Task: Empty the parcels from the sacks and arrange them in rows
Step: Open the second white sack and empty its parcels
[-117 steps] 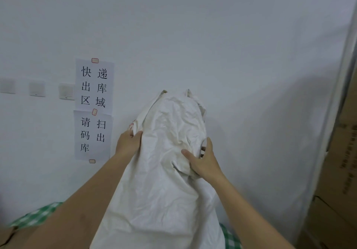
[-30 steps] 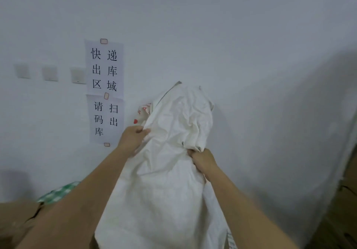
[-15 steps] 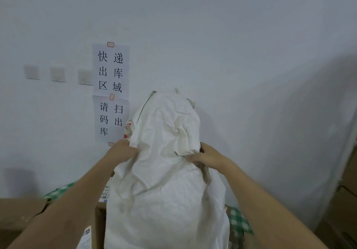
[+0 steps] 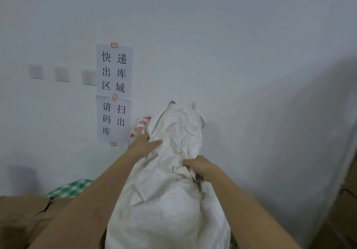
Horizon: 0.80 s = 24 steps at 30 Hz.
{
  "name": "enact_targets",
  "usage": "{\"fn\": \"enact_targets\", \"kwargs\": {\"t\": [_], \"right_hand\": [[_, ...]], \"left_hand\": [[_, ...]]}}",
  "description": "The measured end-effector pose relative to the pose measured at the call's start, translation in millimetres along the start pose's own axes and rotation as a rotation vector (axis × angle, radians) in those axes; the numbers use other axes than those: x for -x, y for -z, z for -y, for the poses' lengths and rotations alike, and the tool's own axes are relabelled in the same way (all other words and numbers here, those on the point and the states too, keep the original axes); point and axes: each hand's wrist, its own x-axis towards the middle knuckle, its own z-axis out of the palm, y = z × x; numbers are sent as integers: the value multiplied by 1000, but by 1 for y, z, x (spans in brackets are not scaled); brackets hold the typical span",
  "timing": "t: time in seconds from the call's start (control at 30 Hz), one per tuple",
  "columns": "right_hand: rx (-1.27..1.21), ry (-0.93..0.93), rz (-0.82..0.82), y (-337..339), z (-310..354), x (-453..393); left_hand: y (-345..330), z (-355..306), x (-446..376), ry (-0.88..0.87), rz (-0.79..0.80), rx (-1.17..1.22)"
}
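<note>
We see a white woven sack held upright in front of a pale wall, its upper end crumpled and rising above both hands, its bulging lower part dropping out of the bottom of the view. The left hand lies against the sack's left flank near the top, thumb stretched across the fabric; the fingers go round the far side, so we cannot tell how firmly that grip closes. The right hand sits lower on the right flank, its grip clamped on a bunched fold of the cloth, fingers curled into the creases. Both forearms reach up from the lower corners of the view.

Just behind the left hand, a fold of white material with red printing pokes out beside the sack; whether it is part of the sack or a parcel we cannot tell.

On the wall to the left hang two paper signs, one above the other, printed with black Chinese characters and fixed with small tape tabs. Left of them runs a row of three wall switches. At lower left a brown cardboard box touches a green checked cloth. More brown cardboard stands at the right edge
</note>
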Motion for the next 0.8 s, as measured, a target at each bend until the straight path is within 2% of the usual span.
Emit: {"fn": "enact_targets", "kwargs": {"t": [0.07, 0.17, 0.27, 0.33, 0.47, 0.53, 0.67, 0.8], "right_hand": [[-19, 126, -77, 3, 16, -2], [-103, 323, -188, 16, 48, 3], [-92, 339, -185, 25, 60, 10], [-38, 334, -153, 28, 65, 14], [-314, 550, -240, 40, 100, 29], [-324, 527, -256, 47, 96, 31], [-95, 337, -362, 46, 48, 28], [-24, 270, -397, 46, 33, 31]], "left_hand": [[7, -8, -5, -42, -33, 27], [25, -30, -11, -138, -224, 300], [41, -37, -17, -81, -423, 103], [45, -43, -16, -87, -420, 156], [53, -72, -8, -249, -459, 449], [54, -73, -2, -265, -444, 418], [40, -32, -1, -52, -309, 203], [24, -21, 4, 81, -263, -45]]}}
